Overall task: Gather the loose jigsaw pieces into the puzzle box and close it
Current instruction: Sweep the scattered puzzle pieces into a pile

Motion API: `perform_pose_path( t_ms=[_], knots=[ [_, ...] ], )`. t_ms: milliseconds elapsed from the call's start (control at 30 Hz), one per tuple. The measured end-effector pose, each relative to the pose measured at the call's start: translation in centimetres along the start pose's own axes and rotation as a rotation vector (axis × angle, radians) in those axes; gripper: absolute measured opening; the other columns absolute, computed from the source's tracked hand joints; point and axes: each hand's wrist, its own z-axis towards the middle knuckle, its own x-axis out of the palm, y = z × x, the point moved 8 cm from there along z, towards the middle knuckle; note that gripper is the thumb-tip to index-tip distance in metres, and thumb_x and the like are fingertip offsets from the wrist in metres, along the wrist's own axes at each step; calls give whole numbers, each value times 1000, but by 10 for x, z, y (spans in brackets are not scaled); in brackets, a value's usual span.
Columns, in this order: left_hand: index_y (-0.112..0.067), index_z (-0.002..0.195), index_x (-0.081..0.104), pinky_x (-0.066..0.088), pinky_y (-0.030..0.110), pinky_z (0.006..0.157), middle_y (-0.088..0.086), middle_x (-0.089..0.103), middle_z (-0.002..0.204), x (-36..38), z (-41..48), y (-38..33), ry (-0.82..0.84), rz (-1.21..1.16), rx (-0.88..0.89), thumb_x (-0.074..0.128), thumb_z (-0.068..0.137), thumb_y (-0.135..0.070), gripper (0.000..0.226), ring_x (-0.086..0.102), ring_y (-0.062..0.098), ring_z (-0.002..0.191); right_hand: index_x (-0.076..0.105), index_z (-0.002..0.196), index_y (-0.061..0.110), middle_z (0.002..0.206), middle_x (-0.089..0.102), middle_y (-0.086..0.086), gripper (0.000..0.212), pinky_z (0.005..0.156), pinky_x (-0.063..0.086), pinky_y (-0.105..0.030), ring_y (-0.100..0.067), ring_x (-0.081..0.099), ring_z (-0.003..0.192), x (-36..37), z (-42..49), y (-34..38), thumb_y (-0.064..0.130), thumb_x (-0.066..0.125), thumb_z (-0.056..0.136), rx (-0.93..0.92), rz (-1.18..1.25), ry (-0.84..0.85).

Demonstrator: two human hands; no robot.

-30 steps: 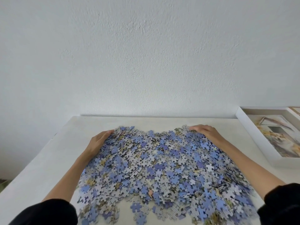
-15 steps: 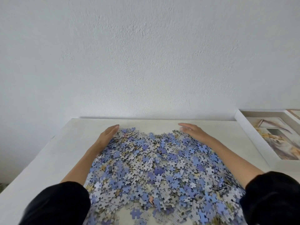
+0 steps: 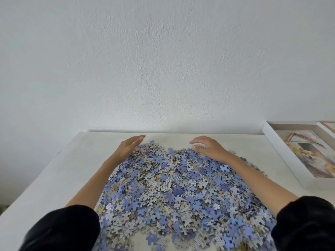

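With both hands (image 3: 129, 148) (image 3: 210, 148) spread, gripping nothing, raking the pile (image 3: 174, 189) could spill pieces off the table's (image 3: 59, 178) near edge.

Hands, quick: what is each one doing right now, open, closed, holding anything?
Left hand: open, holding nothing, at the puzzle pieces' far edge.
Right hand: open, fingers curved, resting on the pieces.

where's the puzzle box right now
In the head view the puzzle box lies open at the table's far right edge, against the wall, just beyond the right hand and the pile of jigsaw pieces.
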Motion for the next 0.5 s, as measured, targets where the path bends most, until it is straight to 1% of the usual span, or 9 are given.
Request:
perform_pose_path(
  t_ms=[100, 167, 233, 267, 367, 433, 500],
  knots=[
    [-26, 129, 52, 28, 29, 99, -3, 47, 139, 16, 2, -12, 45, 59, 45, 34, 62, -88, 93, 42, 9, 121, 50, 128, 23, 138, 44, 1, 37, 104, 30, -34, -14, 38, 127, 10, 7, 15, 36, 45, 94, -44, 6, 42],
    [-27, 133, 49, 25, 29, 103, -3, 41, 143, 26, 5, -14, 66, 156, 50, 31, 64, -86, 93, 37, 12, 129, 47, 131, 23, 139, 43, 0, 38, 105, 30, -35, -16, 37, 129, 21, 12, 21, 36, 41, 96, -37, -3, 89],
    [-27, 137, 43, 19, 34, 108, -1, 35, 148, 33, 8, -11, 90, 216, 12, 25, 63, -88, 98, 30, 15, 135, 45, 133, 19, 141, 42, -1, 39, 106, 28, -35, -17, 37, 129, 33, 15, 26, 33, 38, 97, -23, -26, 141],
    [-25, 138, 41, 18, 34, 110, 0, 34, 148, 38, 9, -10, 105, 237, -1, 23, 61, -89, 101, 29, 16, 136, 44, 134, 18, 141, 41, -2, 40, 108, 27, -36, -18, 37, 130, 40, 16, 28, 33, 37, 97, -33, -73, 165],
    [-21, 136, 45, 22, 29, 105, 1, 41, 143, 47, 10, -13, 140, 303, 22, 15, 55, -95, 114, 36, 16, 131, 43, 135, 18, 144, 38, -1, 44, 111, 22, -38, -19, 31, 133, 52, 13, 25, 39, 33, 97, -52, -217, 173],
    [-21, 137, 44, 24, 27, 100, 2, 44, 141, 50, 9, -17, 157, 328, 46, 12, 54, -96, 117, 39, 16, 128, 42, 135, 19, 144, 38, 0, 44, 111, 21, -38, -17, 30, 133, 51, 7, 22, 39, 34, 97, -49, -212, 155],
    [-22, 138, 42, 25, 27, 100, 2, 44, 141, 52, 6, -21, 176, 341, 77, 13, 57, -95, 113, 40, 16, 126, 40, 137, 20, 144, 37, 1, 46, 111, 21, -37, -16, 30, 133, 48, 0, 23, 41, 35, 96, -57, -175, 149]
  ],
)
